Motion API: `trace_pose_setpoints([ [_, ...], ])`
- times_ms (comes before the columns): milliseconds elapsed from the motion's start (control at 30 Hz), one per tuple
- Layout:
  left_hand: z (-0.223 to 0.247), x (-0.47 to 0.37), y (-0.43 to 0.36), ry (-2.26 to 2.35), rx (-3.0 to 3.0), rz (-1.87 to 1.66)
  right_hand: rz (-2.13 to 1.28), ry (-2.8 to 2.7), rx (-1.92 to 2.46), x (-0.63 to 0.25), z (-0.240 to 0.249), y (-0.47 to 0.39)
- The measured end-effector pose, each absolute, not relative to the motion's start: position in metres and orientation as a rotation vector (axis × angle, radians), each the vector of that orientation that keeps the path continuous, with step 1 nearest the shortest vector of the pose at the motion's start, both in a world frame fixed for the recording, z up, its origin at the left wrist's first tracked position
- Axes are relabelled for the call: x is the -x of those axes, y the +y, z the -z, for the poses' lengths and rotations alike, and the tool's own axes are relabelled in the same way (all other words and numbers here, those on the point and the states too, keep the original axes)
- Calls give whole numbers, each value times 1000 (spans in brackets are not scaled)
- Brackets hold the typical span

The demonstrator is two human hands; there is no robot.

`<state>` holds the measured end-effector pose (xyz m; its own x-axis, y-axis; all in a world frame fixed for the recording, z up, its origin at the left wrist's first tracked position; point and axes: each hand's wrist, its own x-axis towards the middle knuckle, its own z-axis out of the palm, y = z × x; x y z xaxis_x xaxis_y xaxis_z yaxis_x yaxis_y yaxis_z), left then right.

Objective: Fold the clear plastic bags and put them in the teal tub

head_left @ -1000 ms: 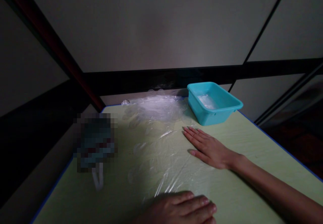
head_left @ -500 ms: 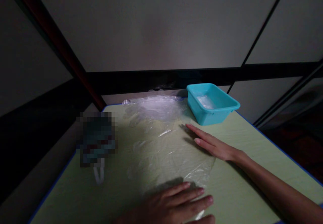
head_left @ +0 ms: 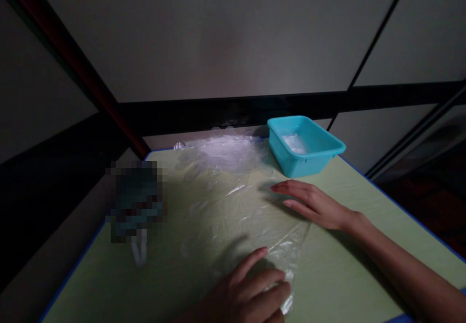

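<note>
A clear disposable plastic glove [head_left: 233,221] lies spread on the table, its finger outlines faintly visible toward the left. Over its near edge is my left hand [head_left: 251,289], fingers apart and slightly bent, holding nothing. My right hand [head_left: 313,204] hovers close to the glove's right side, palm down with thumb and fingers apart, and it is also without any object. Behind the glove sits a pile of similar clear gloves [head_left: 229,153], crumpled and overlapping. Whether the fingertips of either hand touch the plastic I cannot tell.
A turquoise plastic basin [head_left: 306,162] stands at the back right with some clear plastic [head_left: 294,143] inside. At the left lies a pixelated dark green item [head_left: 137,199] with a white loop. The pale green table [head_left: 349,264] has blue edges and meets a cabinet wall [head_left: 233,36].
My left hand has shifted slightly left and its fingers have bent more. The right hand has lifted a little, its fingers arching. The view has tilted slightly.
</note>
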<state>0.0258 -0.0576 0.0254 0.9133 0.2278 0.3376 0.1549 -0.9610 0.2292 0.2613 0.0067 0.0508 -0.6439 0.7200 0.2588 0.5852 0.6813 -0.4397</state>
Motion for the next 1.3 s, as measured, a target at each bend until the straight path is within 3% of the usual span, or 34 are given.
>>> trace_pose_setpoints([
  [200, -7, -25, -56, 303, -2804, -834, -404, -2451, 1033, -264, -56, 3],
  [367, -25, -23, -50, 600, -2555, -1121, -308, -2357, 1024, -266, -60, 0],
  [600, -40, -15, -37, 1045, -2272, -1050, -287, -2346, 976, -267, -58, 1],
  [800, -32, -8, -25, 1185, -2362, -988, -296, -2334, 971, -265, -59, 0],
  [1167, -23, -1, -17, 1389, -2505, -949, -686, -2190, 963, -251, -59, -4],
  [1300, -21, -1, -23, 1264, -2598, -1020, -1053, -2045, 1027, -248, -60, -7],
])
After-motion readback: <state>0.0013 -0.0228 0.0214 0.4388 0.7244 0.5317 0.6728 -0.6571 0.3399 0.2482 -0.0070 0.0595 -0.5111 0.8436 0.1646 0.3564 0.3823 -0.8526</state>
